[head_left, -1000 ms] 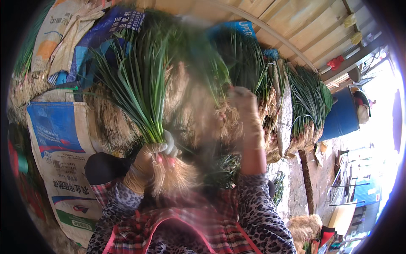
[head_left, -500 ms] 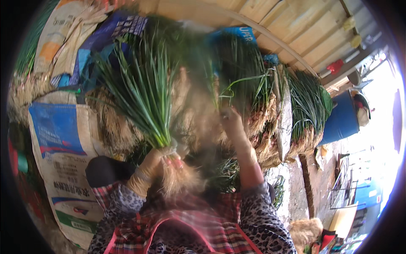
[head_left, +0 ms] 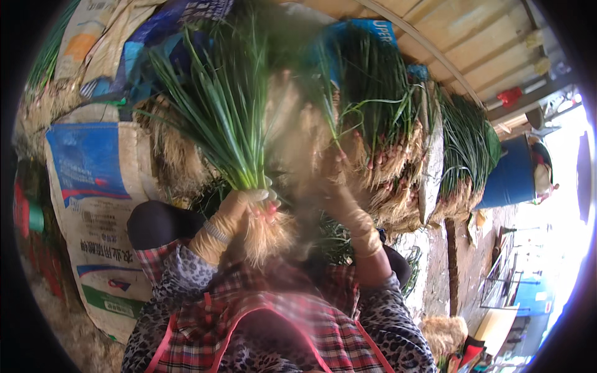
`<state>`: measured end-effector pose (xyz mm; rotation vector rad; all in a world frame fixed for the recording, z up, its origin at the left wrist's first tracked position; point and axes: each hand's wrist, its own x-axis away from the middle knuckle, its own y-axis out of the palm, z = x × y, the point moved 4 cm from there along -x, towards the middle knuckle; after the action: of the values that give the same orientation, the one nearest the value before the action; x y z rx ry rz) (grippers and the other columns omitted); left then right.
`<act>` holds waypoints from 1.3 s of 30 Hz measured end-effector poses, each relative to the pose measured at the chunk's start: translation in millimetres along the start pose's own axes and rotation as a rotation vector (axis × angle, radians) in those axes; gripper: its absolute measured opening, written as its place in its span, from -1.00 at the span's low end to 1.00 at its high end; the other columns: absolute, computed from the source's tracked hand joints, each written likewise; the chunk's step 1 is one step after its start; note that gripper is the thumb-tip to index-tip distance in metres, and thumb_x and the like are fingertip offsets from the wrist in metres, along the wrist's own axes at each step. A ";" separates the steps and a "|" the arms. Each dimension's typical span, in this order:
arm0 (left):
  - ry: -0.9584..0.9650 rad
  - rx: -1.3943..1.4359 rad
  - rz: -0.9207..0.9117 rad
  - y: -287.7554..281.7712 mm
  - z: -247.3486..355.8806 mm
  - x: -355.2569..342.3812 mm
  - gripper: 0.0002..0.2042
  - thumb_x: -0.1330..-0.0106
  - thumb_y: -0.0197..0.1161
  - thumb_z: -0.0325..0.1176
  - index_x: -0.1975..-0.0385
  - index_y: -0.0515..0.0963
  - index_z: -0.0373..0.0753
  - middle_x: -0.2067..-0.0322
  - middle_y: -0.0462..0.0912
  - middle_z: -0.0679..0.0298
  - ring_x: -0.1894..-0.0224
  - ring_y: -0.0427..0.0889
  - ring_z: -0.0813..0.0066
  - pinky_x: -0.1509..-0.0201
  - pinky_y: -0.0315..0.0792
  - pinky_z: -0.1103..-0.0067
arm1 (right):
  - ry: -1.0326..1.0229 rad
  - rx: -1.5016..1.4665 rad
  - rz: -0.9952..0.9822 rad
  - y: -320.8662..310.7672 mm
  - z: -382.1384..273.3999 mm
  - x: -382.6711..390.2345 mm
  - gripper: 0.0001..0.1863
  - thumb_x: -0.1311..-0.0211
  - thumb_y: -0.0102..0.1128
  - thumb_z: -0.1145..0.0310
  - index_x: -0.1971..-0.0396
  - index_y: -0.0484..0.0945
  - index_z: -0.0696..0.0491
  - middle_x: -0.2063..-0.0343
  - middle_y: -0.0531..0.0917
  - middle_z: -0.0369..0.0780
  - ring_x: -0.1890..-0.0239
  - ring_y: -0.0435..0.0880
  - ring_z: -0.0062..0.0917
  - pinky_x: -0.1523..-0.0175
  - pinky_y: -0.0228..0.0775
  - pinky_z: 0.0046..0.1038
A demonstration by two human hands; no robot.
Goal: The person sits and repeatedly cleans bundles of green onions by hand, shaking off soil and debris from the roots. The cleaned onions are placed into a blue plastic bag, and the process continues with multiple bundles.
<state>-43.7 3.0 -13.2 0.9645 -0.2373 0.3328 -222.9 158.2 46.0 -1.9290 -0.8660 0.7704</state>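
Left hand [head_left: 239,204], tan glove, fingers closed around a bunch of green onions [head_left: 239,140] at its base. Bunch sits in front of the person, left of center, leaves fanned up and leftward, pinkish bulbs [head_left: 271,206] just past the grip, pale roots [head_left: 267,239] hanging toward the plaid apron [head_left: 273,304].

Right hand [head_left: 336,198], gloved too, is to the right of the bunch, near a pile of green onions [head_left: 379,105]. Can't tell whether its fingers are open or pinching something (hazy smear across mid-view).

Around: printed sack [head_left: 93,161] with a blue panel at left, beside the person's knee [head_left: 165,227]; blue plastic bag [head_left: 373,30] behind the pile; blue barrel [head_left: 510,173] at far right.
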 end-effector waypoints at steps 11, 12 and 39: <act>-0.010 0.011 -0.095 18.7 -3.8 -7.0 -0.83 -0.15 0.30 -0.35 0.34 0.47 -0.22 0.45 0.52 0.25 0.35 0.63 0.26 0.36 0.64 0.30 | 0.306 -0.613 -0.180 59.5 62.2 -13.4 -0.79 -0.19 0.18 0.26 0.24 0.55 0.05 0.33 0.60 -0.23 0.36 0.58 -0.42 0.25 0.48 -0.38; -0.051 0.008 -0.067 10.8 -9.1 -8.8 -0.82 -0.16 0.30 -0.35 0.32 0.48 -0.22 0.45 0.55 0.24 0.37 0.64 0.26 0.37 0.64 0.32 | -0.009 -0.388 -0.181 68.4 32.4 -6.7 -0.80 -0.18 0.18 0.35 0.20 0.53 0.05 0.32 0.58 -0.27 0.37 0.57 -0.48 0.24 0.48 -0.44; 0.053 0.051 -0.256 8.3 -1.5 -2.6 -0.77 -0.17 0.20 -0.43 0.17 0.50 -0.29 0.27 0.66 0.03 0.10 0.66 0.14 0.21 0.64 0.36 | -0.131 -0.255 0.010 38.9 -32.3 6.6 -0.74 -0.30 -0.01 0.31 0.11 0.53 0.09 0.49 0.51 -0.35 0.55 0.46 -0.60 0.41 0.44 -0.59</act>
<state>-49.3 8.2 -8.6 1.0226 -0.0557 0.1292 -183.5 133.8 24.7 -2.1239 -1.0786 0.8319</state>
